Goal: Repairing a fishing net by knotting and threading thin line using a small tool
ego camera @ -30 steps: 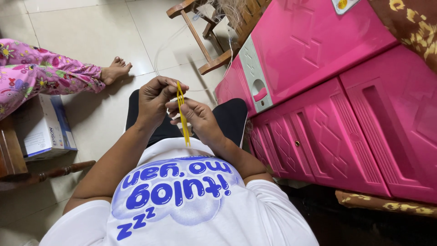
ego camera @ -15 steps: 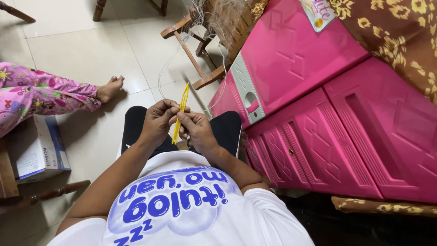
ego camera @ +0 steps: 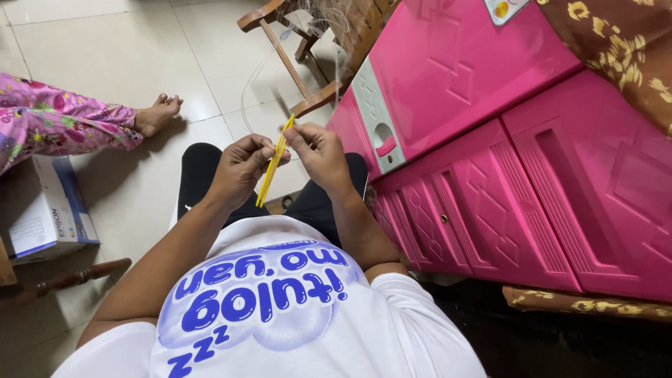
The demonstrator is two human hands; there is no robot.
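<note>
A big pink plastic cabinet [ego camera: 532, 154] with moulded doors fills the right side, and a brown cloth with yellow flowers [ego camera: 616, 49] hangs over its top corner. The pale tiled floor [ego camera: 105, 56] takes up the left, where the person sits in a white shirt with a blue print [ego camera: 280, 315] and black shorts. At the far left lies another person's leg in pink flowered trousers [ego camera: 56, 122], its bare foot [ego camera: 157, 112] resting on the tiles. Below that leg sits a white and blue box [ego camera: 45, 210], just beside a dark wooden stick [ego camera: 77, 276] on the floor. At the top a wooden frame [ego camera: 294, 63] leans by the cabinet, with thin clear threads [ego camera: 252, 77] trailing from it. In front of the chest, the left hand [ego camera: 241, 168] is curled closed around a thin yellow strip [ego camera: 273, 164], gripping it about midway. The right hand [ego camera: 318, 150] pinches the strip's upper end between thumb and fingertips, the other fingers folded in. The strip slants between the two hands, above the lap.
</note>
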